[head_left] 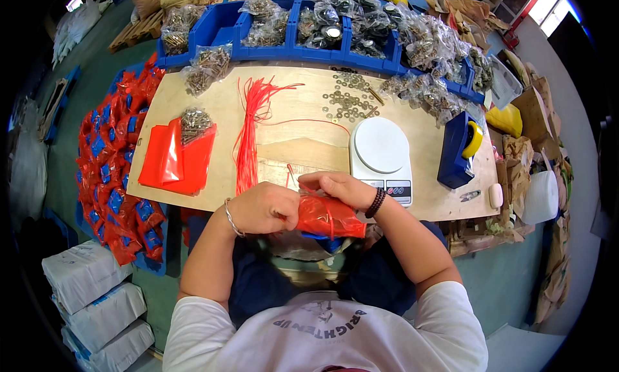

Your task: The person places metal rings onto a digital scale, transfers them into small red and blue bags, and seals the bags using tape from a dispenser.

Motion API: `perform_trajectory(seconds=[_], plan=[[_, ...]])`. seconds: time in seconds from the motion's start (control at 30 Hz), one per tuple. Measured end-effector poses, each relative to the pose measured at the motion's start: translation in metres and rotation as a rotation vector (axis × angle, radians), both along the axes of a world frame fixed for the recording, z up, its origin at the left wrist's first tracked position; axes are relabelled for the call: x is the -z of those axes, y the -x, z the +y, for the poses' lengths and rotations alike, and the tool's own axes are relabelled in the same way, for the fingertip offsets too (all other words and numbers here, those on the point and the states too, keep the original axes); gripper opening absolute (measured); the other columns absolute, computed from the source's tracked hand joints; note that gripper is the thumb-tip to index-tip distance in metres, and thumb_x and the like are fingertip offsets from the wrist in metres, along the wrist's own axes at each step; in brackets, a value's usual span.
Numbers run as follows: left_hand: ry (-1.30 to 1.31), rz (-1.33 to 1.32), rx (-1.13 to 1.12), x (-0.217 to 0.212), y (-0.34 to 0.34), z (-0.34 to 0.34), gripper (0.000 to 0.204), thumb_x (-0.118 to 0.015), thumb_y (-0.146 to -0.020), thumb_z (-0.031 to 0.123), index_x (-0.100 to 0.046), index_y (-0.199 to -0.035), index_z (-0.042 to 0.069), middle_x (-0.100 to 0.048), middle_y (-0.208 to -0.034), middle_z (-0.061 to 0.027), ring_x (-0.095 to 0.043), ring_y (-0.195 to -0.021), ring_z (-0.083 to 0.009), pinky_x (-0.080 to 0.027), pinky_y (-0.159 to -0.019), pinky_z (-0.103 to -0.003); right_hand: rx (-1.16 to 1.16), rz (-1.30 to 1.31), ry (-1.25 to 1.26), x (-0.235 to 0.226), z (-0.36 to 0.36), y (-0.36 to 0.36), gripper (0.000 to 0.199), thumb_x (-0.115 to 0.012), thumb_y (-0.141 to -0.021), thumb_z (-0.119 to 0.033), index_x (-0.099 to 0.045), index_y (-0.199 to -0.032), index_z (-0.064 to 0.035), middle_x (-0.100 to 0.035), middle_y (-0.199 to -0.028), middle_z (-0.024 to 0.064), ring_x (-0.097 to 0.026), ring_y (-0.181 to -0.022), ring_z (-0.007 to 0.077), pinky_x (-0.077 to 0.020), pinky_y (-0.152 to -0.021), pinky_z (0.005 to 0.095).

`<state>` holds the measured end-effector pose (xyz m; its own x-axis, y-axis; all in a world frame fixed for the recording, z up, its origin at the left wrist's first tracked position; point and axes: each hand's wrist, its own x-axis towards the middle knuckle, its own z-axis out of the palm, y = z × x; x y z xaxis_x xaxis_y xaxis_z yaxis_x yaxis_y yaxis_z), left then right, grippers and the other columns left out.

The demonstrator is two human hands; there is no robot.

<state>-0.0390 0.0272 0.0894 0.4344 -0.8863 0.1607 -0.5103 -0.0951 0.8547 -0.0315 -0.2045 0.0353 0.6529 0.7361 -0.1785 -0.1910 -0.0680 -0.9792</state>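
Note:
Over the table's near edge I hold a stuffed red plastic bag (pixel 342 225) with blue showing at its lower side. My right hand (pixel 338 186) is closed on its gathered upper part, fingers bent over it. My left hand (pixel 267 207) is a fist at the bag's left side, pinching a red plastic string (pixel 289 171) whose loose end rises between my hands. What lies inside the left fist is mostly hidden. A bundle of the same red strings (pixel 247 143) lies beyond my left hand, with one strand stretched right toward the white scale (pixel 382 146).
Flat red bags (pixel 193 162) and a clear bag of hardware (pixel 195 124) lie at left. Washers (pixel 351 101) are scattered at the back, before blue bins (pixel 264 53) of bagged parts. A blue tape dispenser (pixel 456 153) stands right. Filled red bags (pixel 106 159) are heaped left of the table.

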Motion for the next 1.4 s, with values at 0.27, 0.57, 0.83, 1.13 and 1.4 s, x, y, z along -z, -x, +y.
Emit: perform_trajectory(seconds=[0.27, 0.57, 0.83, 1.13, 1.4], plan=[[-0.017, 0.004, 0.002, -0.003, 0.000, -0.001, 0.009, -0.058, -0.059, 0.000, -0.054, -0.060, 0.008, -0.050, -0.063, -0.0025, -0.053, -0.059, -0.0194, -0.042, -0.053, -0.030, 0.091, 0.392, -0.688, -0.025, -0.005, -0.007, 0.063, -0.047, -0.087, -0.046, -0.037, -0.130, -0.0005, -0.042, -0.130, 0.0105, -0.044, -0.113, 0.0192, -0.0368, -0.094, 0.0323], [-0.003, -0.004, -0.006, -0.001, 0.000, -0.002, 0.009, -0.058, -0.057, -0.001, -0.055, -0.059, 0.008, -0.052, -0.062, -0.0030, -0.053, -0.058, -0.0190, -0.042, -0.052, -0.029, -0.075, 0.026, -0.144, -0.007, 0.012, -0.004, 0.069, -0.034, -0.088, -0.057, -0.023, -0.139, -0.0108, -0.031, -0.138, 0.0105, -0.044, -0.115, 0.0189, -0.0313, -0.099, 0.0333], [-0.051, 0.041, 0.008, -0.004, -0.001, -0.003, 0.009, -0.058, -0.056, -0.002, -0.056, -0.059, 0.006, -0.053, -0.063, -0.0038, -0.054, -0.059, -0.0199, -0.042, -0.053, -0.029, 0.122, 0.390, -0.600, -0.006, 0.009, -0.014, 0.089, -0.025, -0.078, -0.071, -0.025, -0.136, -0.0040, -0.033, -0.136, 0.0186, -0.034, -0.126, 0.0275, -0.0259, -0.104, 0.0367], [0.081, 0.144, -0.226, 0.005, -0.005, -0.005, 0.014, -0.064, -0.062, -0.003, -0.053, -0.061, 0.006, -0.050, -0.064, -0.0033, -0.052, -0.061, -0.0158, -0.041, -0.057, -0.026, 0.315, 0.203, -0.797, -0.034, -0.029, -0.017, 0.082, -0.039, -0.078, -0.067, -0.033, -0.131, -0.0038, -0.041, -0.130, 0.0192, -0.038, -0.122, 0.0311, -0.0295, -0.101, 0.0405], [0.308, 0.654, -0.694, 0.031, -0.023, -0.022, 0.017, -0.060, -0.067, -0.007, -0.054, -0.078, 0.005, -0.053, -0.076, 0.0025, -0.050, -0.070, -0.0051, -0.041, -0.064, -0.018, 0.607, -0.790, 0.028, -0.044, -0.041, -0.016, 0.055, -0.047, -0.085, -0.041, -0.044, -0.124, -0.0028, -0.036, -0.135, 0.0153, -0.031, -0.127, 0.0287, -0.0199, -0.105, 0.0387]])
